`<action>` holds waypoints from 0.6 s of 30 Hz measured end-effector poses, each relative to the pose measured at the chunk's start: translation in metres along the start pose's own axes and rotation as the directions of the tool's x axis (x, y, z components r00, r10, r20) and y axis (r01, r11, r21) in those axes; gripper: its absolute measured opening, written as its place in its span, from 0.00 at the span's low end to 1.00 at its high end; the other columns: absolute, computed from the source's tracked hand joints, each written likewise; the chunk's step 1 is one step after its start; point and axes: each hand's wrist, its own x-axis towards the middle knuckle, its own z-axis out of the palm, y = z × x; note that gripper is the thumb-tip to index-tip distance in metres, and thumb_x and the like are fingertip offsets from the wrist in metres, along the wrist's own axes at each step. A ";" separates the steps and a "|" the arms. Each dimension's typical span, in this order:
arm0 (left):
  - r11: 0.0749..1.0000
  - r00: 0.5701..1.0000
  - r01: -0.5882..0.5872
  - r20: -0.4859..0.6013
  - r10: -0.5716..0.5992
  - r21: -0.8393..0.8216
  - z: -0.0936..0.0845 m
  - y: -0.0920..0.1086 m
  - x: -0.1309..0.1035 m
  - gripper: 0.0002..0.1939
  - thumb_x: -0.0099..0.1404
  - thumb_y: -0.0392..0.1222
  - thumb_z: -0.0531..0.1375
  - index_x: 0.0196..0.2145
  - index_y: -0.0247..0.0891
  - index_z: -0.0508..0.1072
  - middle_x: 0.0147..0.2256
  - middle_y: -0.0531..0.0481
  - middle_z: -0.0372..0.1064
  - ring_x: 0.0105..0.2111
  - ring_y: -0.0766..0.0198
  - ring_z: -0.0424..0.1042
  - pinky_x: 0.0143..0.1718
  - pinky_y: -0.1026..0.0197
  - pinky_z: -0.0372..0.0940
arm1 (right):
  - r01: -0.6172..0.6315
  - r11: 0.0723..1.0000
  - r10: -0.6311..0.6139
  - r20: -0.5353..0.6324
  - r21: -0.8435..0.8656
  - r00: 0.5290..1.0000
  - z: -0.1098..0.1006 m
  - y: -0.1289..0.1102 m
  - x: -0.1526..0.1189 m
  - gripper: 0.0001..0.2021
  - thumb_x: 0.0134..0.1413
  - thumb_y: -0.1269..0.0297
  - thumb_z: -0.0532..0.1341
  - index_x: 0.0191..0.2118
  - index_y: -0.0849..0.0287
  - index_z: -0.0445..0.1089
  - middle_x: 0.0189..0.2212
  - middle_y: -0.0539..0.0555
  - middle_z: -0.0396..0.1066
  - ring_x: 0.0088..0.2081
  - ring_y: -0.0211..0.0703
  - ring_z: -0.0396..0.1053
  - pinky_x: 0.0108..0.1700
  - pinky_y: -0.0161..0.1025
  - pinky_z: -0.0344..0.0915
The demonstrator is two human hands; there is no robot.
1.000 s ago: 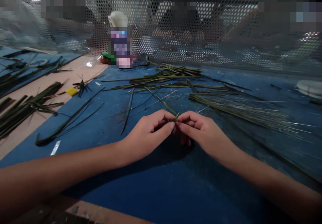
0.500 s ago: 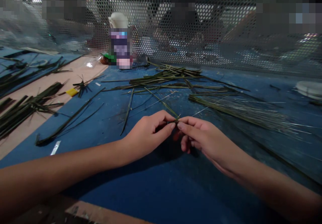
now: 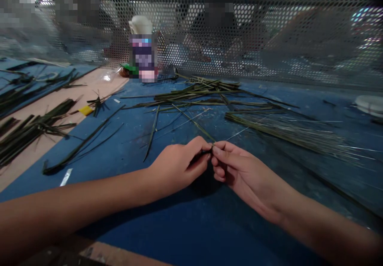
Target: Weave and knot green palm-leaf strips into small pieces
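"Head view: where does the worked piece sit?"

"Middle of the scene. Thin green strip (image 3: 199, 127), running from the fingertips toward far left; near end mostly covered by fingers. Whether that end touches the tabletop (image 3: 191, 226), cannot tell."

"State of each hand?"

"Left hand (image 3: 178, 165): thumb and index finger closed, pinching the near end. Right hand (image 3: 251, 174): thumb and index pinching the same end, just beside the left; other fingers curled below. Detail between the tips too small to read."

"Why grip so close together?"

"Judgement: slender material probably needs fingertip control from both sides. Free length points away from the body, presumably so the palms do not cover it."

"Next outward?"

"Single dark strip (image 3: 151, 134) left of the held one, apart from it. Right: bundle (image 3: 269, 129) with fine pale filaments fanning out at its right end. Far side: pile of strips (image 3: 197, 94), laid mostly crosswise. Likely arranged as stock within reach, leaving the near side for the forearms."

"Margins?"

"Left: long bent strip (image 3: 74, 152); beyond it, dark bundle (image 3: 44, 118) on a pale band, small yellow piece (image 3: 85, 110) near it. Far: white cup (image 3: 141, 24) against the perforated screen (image 3: 179, 12), perhaps put there to keep it off the working side."
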 end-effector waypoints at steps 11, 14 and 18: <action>0.947 0.973 -0.172 -0.101 0.206 0.272 0.001 -0.002 -0.003 0.13 0.69 0.42 0.47 0.46 0.39 0.65 0.34 0.50 0.77 0.30 0.65 0.75 0.30 0.65 0.64 | -0.075 0.997 0.073 0.073 0.025 0.995 0.003 -0.007 -0.004 0.08 0.58 0.62 0.62 0.31 0.61 0.69 0.25 0.49 0.66 0.24 0.31 0.60 0.27 0.31 0.59; 0.946 0.969 -0.181 -0.117 0.219 0.267 0.000 -0.002 -0.002 0.13 0.69 0.41 0.48 0.49 0.40 0.64 0.35 0.52 0.77 0.29 0.67 0.75 0.29 0.66 0.63 | -0.084 0.996 0.080 0.107 0.037 0.991 0.001 -0.010 -0.004 0.09 0.59 0.64 0.60 0.30 0.62 0.69 0.24 0.49 0.65 0.22 0.30 0.60 0.25 0.30 0.59; 0.944 0.967 -0.183 -0.120 0.222 0.273 0.000 -0.003 -0.003 0.15 0.69 0.41 0.49 0.52 0.42 0.64 0.37 0.54 0.77 0.27 0.68 0.74 0.27 0.67 0.62 | -0.061 0.997 0.056 0.085 0.053 0.995 -0.002 -0.012 -0.002 0.05 0.58 0.67 0.61 0.31 0.62 0.70 0.24 0.48 0.66 0.23 0.31 0.62 0.26 0.30 0.60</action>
